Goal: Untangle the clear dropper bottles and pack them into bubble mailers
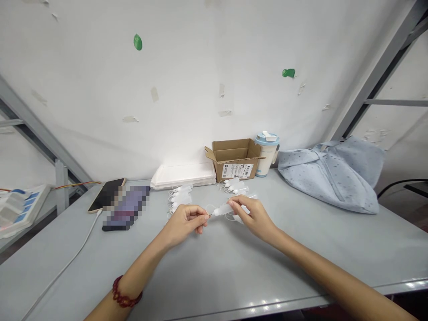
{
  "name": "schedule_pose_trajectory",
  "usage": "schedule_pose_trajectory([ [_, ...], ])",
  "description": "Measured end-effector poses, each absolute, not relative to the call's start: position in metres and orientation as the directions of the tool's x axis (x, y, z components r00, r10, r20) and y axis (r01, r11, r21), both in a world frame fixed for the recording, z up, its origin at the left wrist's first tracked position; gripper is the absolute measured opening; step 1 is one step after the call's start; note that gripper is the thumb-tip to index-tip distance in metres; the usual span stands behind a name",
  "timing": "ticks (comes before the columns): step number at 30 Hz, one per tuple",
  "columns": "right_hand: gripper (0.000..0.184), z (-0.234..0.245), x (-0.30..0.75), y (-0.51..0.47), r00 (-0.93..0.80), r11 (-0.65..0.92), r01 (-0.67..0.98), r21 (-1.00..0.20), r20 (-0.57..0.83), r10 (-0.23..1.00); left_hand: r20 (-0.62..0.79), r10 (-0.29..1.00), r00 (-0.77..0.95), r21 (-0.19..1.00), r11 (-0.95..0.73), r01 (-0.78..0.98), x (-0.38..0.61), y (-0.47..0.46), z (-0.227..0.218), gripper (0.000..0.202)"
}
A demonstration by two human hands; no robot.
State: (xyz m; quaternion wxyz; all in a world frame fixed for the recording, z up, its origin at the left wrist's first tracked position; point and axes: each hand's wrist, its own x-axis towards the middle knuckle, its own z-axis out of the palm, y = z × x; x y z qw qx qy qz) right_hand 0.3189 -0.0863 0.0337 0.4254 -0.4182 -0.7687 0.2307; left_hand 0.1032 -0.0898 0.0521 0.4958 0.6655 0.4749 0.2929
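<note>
I watch remotely | left hand [187,220] pinches white tube [221,209] by its tip | right hand [253,216], fingers together, clamps its rear | presumably for steadiness

Left forearm [152,249] wore a bracelet [126,293], dark red, knobbly in outline, looped around it. Right forearm [321,263] was bare, as were both hands [186,221] [254,216].

The label [237,171] on the cardboard box [234,155] and the cup [264,159] right of it bear print too small for reading.
</note>
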Motion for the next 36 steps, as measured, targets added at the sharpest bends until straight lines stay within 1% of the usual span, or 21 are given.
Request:
schedule_pose_trajectory([
  [5,0.031,0.033,0.316,-0.090,-0.314,0.559,0.462,-0.689,0.462,0.829,-0.069,0.931,0.359,0.936,-0.064,0.347,0.105,-0.092,0.052,0.021],
  [10,0.036,0.035,0.314,-0.094,-0.325,0.604,0.474,-0.641,0.510,0.796,-0.075,0.917,0.392,0.940,-0.066,0.335,0.105,-0.093,0.051,0.020],
  [14,0.037,0.034,0.315,-0.095,-0.325,0.611,0.463,-0.642,0.519,0.791,-0.068,0.900,0.430,0.946,-0.079,0.314,0.106,-0.095,0.051,0.019],
  [20,0.037,0.033,0.315,-0.096,-0.320,0.629,0.456,-0.630,0.543,0.776,-0.058,0.896,0.441,0.948,-0.090,0.306,0.108,-0.098,0.052,0.019],
  [26,0.029,0.034,0.315,-0.097,-0.329,0.650,0.434,-0.624,0.562,0.759,-0.060,0.891,0.449,0.952,-0.084,0.294,0.108,-0.097,0.050,0.019],
  [32,0.024,0.040,0.318,-0.096,-0.334,0.701,0.435,-0.565,0.621,0.709,-0.045,0.895,0.444,0.963,-0.078,0.256,0.106,-0.095,0.051,0.020],
  [36,0.024,0.041,0.319,-0.094,-0.327,0.681,0.429,-0.594,0.601,0.729,-0.036,0.896,0.443,0.968,-0.080,0.239,0.103,-0.093,0.053,0.026],
])
